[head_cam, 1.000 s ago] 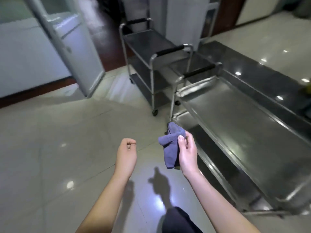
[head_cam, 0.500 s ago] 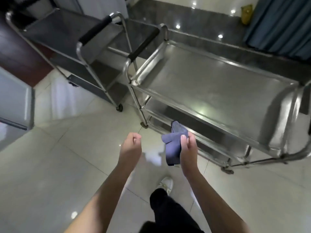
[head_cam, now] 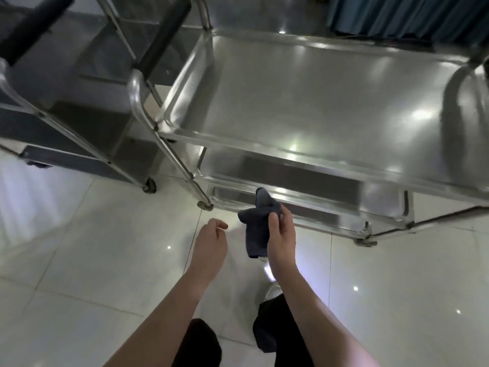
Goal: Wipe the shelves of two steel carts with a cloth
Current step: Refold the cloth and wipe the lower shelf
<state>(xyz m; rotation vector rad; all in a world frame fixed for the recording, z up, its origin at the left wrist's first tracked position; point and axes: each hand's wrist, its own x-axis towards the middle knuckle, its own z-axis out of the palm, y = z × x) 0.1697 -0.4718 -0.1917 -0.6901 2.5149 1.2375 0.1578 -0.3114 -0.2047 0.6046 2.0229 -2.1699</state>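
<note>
A bunched dark blue cloth (head_cam: 258,229) hangs from my right hand (head_cam: 281,239), which grips it in front of the near steel cart (head_cam: 304,102). That cart fills the upper right; its shiny top shelf lies bare, and two lower shelves show beneath its front edge. The cloth is just off the front rim of the lowest shelf, low near the floor. My left hand (head_cam: 210,245) is beside it to the left, fingers loosely curled, holding nothing. A second steel cart (head_cam: 79,107) with black handle grips stands at the upper left, close against the first.
Glossy pale floor tiles (head_cam: 79,260) spread to the left and below. A blue curtain (head_cam: 407,14) hangs behind the near cart at the top right. My dark trouser legs and a white shoe (head_cam: 272,290) are at the bottom, just short of the cart's castors.
The view has swung down and closer to the near cart, which now fills the frame. My hands keep their pose, the right still holding the cloth, now nearer the lowest shelf.
</note>
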